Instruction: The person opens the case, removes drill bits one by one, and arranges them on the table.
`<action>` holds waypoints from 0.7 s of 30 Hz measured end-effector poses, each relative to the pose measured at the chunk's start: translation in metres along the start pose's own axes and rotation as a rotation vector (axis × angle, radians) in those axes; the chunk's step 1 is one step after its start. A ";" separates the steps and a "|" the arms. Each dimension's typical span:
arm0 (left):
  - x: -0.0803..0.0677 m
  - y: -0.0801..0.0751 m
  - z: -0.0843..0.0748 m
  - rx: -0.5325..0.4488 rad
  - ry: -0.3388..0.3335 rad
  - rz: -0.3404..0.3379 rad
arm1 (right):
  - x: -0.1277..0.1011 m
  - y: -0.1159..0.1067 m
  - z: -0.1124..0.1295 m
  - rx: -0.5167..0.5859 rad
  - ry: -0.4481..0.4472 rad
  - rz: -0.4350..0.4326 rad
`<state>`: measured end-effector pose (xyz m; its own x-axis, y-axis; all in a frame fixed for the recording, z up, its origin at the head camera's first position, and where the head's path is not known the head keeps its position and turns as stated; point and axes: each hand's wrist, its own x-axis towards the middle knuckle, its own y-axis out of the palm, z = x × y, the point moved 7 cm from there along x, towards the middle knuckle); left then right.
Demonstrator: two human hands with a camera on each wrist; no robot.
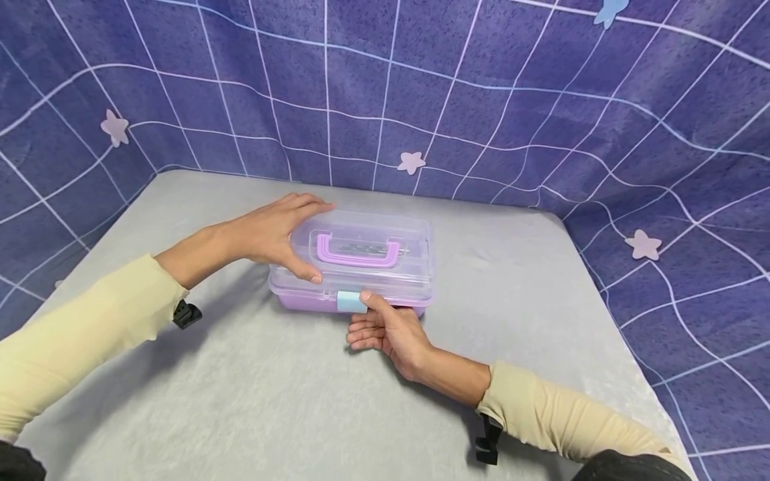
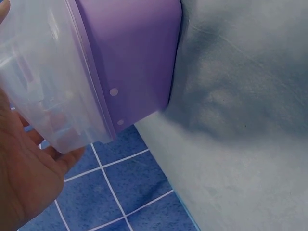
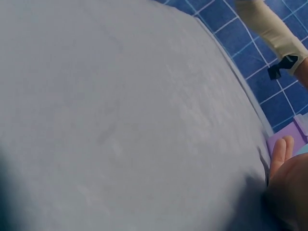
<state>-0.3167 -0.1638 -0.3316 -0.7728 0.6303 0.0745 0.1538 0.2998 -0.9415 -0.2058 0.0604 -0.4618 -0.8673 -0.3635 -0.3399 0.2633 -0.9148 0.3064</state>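
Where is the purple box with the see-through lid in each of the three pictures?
Head: the box sits mid-picture on the grey table, left hand on its lid, right hand at its front.
Left wrist: the box fills the upper left.
Right wrist: only a purple sliver at the right edge, beside the fingers.
Shared landmark: the blue grid cloth.

Open cloth all round, one box in the middle

The box (image 1: pixel 355 264) sits mid-table (image 1: pixel 240 401), with bare grey cloth wide on its left, right and near sides. The left hand (image 1: pixel 273 234) covers the lid's left end; the right hand (image 1: pixel 388 331) lies against the front by the latch (image 1: pixel 351 301). Behind, the backdrop (image 1: pixel 421 87) closes in near the box.
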 end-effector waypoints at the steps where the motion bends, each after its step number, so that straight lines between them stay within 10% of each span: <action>1: 0.000 0.000 0.000 0.002 0.003 0.000 | 0.000 0.000 0.000 -0.003 0.003 0.003; 21: 0.001 -0.001 -0.003 0.023 0.012 0.014 | -0.012 -0.010 0.009 -0.082 0.003 0.195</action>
<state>-0.3157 -0.1618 -0.3296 -0.7630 0.6431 0.0650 0.1504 0.2745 -0.9498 -0.2021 0.0756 -0.4530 -0.7956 -0.5353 -0.2838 0.4597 -0.8384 0.2928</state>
